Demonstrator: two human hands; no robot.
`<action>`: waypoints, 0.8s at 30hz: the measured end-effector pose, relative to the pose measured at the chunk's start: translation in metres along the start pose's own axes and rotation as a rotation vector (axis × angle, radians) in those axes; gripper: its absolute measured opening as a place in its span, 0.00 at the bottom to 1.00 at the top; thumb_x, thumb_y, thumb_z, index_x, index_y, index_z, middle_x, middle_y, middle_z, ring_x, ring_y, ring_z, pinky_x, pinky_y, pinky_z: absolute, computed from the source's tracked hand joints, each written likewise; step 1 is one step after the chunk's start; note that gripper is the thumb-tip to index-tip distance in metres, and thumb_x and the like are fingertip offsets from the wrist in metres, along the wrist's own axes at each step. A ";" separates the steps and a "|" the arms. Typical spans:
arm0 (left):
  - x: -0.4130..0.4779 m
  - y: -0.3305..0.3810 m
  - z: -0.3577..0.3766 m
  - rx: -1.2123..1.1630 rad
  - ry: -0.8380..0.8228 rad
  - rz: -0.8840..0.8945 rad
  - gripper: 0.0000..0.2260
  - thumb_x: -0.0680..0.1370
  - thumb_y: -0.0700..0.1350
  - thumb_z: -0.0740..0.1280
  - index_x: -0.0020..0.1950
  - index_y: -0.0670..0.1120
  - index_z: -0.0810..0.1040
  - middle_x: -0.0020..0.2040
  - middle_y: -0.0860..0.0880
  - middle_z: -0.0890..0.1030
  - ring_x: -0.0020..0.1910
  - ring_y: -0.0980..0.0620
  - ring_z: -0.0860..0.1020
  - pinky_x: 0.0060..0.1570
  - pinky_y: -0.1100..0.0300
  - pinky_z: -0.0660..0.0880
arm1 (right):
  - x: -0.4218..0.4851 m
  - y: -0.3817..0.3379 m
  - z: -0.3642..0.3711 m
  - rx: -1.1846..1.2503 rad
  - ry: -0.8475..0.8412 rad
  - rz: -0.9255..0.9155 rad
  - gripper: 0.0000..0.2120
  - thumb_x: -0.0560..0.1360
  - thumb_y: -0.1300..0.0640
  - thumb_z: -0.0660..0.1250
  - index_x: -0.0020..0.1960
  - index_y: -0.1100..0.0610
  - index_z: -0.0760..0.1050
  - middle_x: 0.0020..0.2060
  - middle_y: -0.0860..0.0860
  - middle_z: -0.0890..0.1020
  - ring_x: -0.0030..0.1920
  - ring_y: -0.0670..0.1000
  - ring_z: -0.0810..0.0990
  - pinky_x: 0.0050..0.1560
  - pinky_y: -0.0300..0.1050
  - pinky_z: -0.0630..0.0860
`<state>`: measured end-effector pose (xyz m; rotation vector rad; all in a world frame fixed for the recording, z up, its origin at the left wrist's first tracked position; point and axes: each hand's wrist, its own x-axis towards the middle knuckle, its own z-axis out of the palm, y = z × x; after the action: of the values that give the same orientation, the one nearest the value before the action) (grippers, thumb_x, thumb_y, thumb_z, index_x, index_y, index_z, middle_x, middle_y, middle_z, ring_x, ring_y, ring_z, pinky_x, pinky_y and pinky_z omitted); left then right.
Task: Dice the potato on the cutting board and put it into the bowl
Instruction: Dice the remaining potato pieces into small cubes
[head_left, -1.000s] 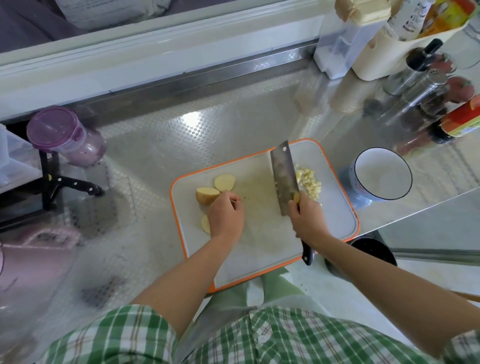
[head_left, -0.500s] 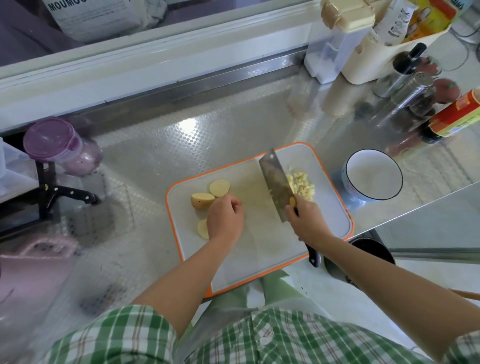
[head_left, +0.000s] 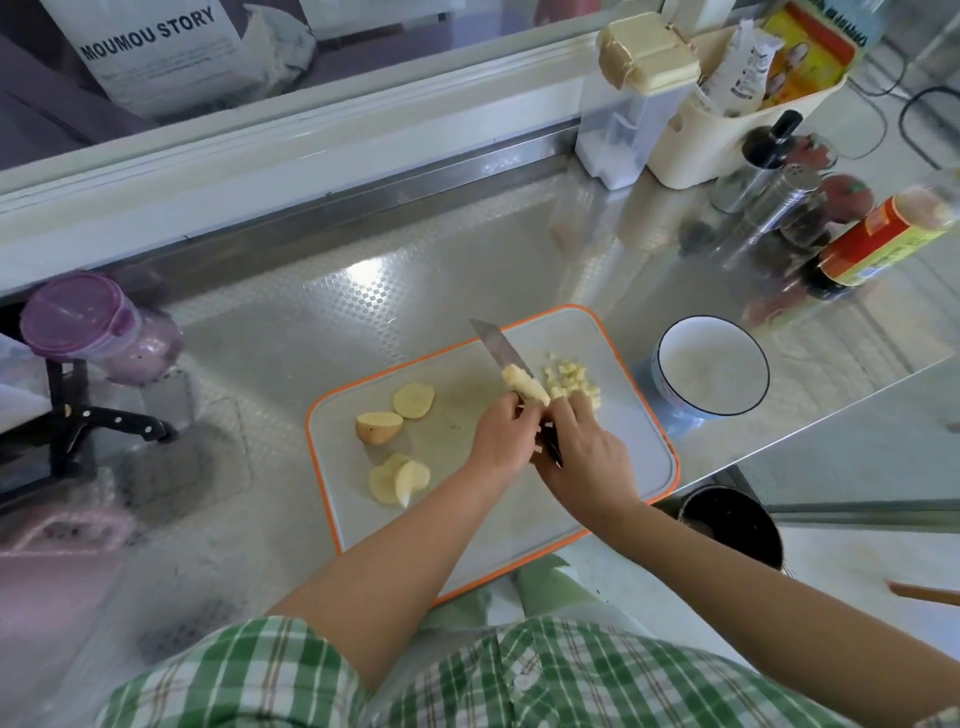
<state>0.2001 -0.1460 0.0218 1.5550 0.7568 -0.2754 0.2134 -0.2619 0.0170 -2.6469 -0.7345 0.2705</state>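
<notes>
Potato piece (head_left: 525, 387) lies on the knife (head_left: 496, 345), pinched by the left grip (head_left: 501, 436).

A white bag (head_left: 156, 57) behind the glass, upper left of the frame, is showing "MOUMOU STORY"; the yellow packet (head_left: 808, 52) and bottle (head_left: 878, 244) labels, upper right, are staying unreadable.

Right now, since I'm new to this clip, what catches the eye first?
The knife, gripped by the right hand above the middle of the orange-edged cutting board, carries a lump of potato on its blade, and the left hand touches that lump. Right of the blade lies a pile of diced potato; past the board's right edge stands an empty white bowl.
</notes>
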 end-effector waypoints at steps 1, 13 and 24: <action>0.002 -0.002 0.001 0.000 0.000 0.009 0.13 0.74 0.49 0.62 0.47 0.40 0.77 0.46 0.39 0.82 0.45 0.40 0.82 0.47 0.44 0.80 | -0.001 0.003 -0.001 0.033 -0.015 -0.017 0.14 0.70 0.58 0.69 0.53 0.60 0.71 0.50 0.56 0.73 0.38 0.64 0.78 0.31 0.47 0.64; -0.006 0.005 0.000 -0.113 -0.120 0.092 0.12 0.80 0.36 0.60 0.62 0.40 0.75 0.51 0.41 0.81 0.47 0.47 0.82 0.36 0.52 0.82 | 0.038 0.014 -0.010 0.486 -0.272 -0.307 0.27 0.81 0.45 0.43 0.79 0.51 0.52 0.79 0.46 0.49 0.78 0.43 0.44 0.77 0.49 0.44; -0.004 -0.007 -0.013 -0.085 -0.120 0.071 0.07 0.80 0.37 0.61 0.55 0.40 0.76 0.44 0.43 0.80 0.40 0.52 0.82 0.37 0.51 0.82 | 0.042 0.038 0.010 0.320 -0.332 -0.261 0.30 0.79 0.41 0.37 0.78 0.50 0.46 0.78 0.43 0.45 0.76 0.40 0.37 0.77 0.45 0.37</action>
<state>0.1894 -0.1347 0.0211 1.4682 0.6111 -0.2786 0.2631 -0.2669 -0.0108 -2.1993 -1.0334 0.7014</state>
